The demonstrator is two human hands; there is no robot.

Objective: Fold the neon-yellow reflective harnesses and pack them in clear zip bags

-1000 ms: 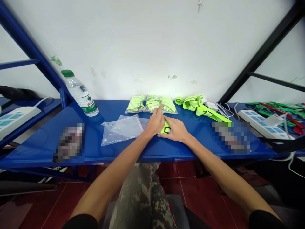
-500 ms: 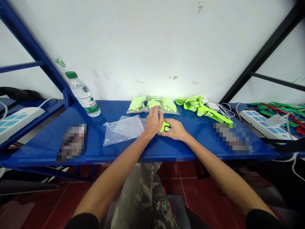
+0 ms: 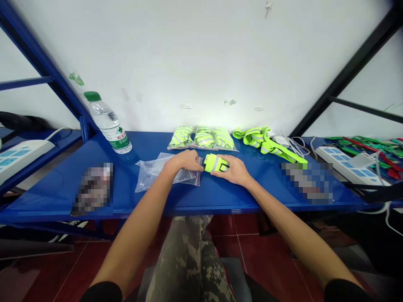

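My right hand (image 3: pixel 233 172) wraps the fingers around a tight roll of neon yellow reflective band (image 3: pixel 214 163), which has a black buckle on its right side. My left hand (image 3: pixel 184 162) lies just left of the roll, with its fingers over the red-lined mouth of a clear plastic zip bag (image 3: pixel 148 178). Behind my hands, several bagged yellow reflective items (image 3: pixel 204 137) lie in a row. A loose reflective harness (image 3: pixel 262 140) lies to their right.
A blue metal shelf (image 3: pixel 151 144) carries everything here. A water bottle (image 3: pixel 108 123) stands at back left, beside a pixelated packet (image 3: pixel 92 188). Another pixelated item (image 3: pixel 307 183) lies at right. Power strips (image 3: pixel 346 160) and cables sit at the shelf's sides.
My left hand has moved left off the yellow roll and onto the plastic bag's mouth. The bag has shifted right toward the roll, which now shows more.
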